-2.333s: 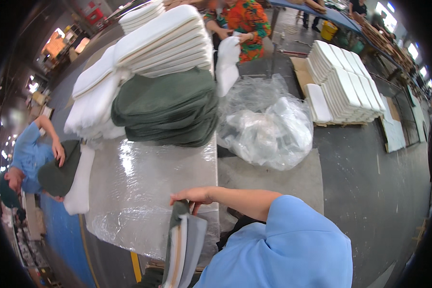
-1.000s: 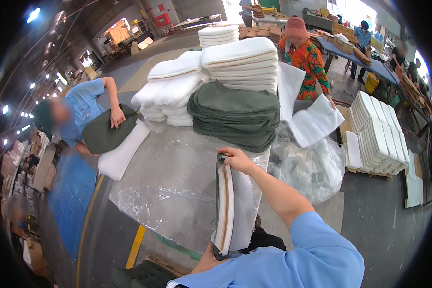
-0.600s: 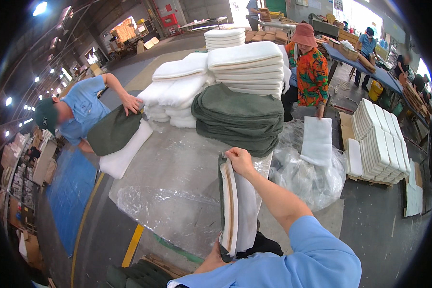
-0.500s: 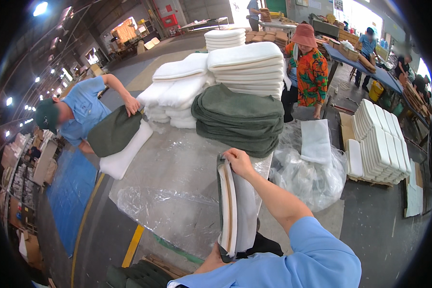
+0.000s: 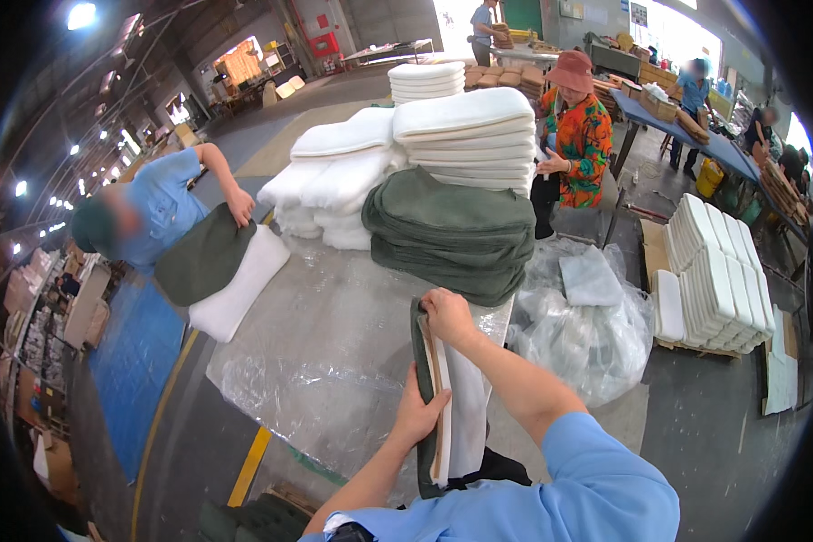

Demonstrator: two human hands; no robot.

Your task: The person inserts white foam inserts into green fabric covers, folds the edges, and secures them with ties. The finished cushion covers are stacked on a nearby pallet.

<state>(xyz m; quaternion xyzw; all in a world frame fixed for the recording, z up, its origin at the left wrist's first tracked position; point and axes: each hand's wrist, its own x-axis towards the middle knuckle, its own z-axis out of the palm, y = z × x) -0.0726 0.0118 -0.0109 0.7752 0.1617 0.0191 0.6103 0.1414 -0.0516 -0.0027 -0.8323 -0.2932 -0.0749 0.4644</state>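
A long cushion stands on edge in front of me at the right side of the table. It shows white padding, a tan strip along its length and a dark green cloth cover on its left side. My right hand is closed on the cover at the cushion's far end. My left hand grips its left side around the middle, the thumb over the edge and the other fingers partly hidden. Just beyond lies a stack of dark green covers.
White pads are piled behind the covers. Clear plastic sheeting wraps the table. At left, a co-worker handles a green cover on a white pad. A person in a red hat stands behind a heap of plastic bags.
My left hand has moved from the cushion's near end up to its middle. My right hand stays at the far end. The red-hatted person has raised a hand from the plastic heap.
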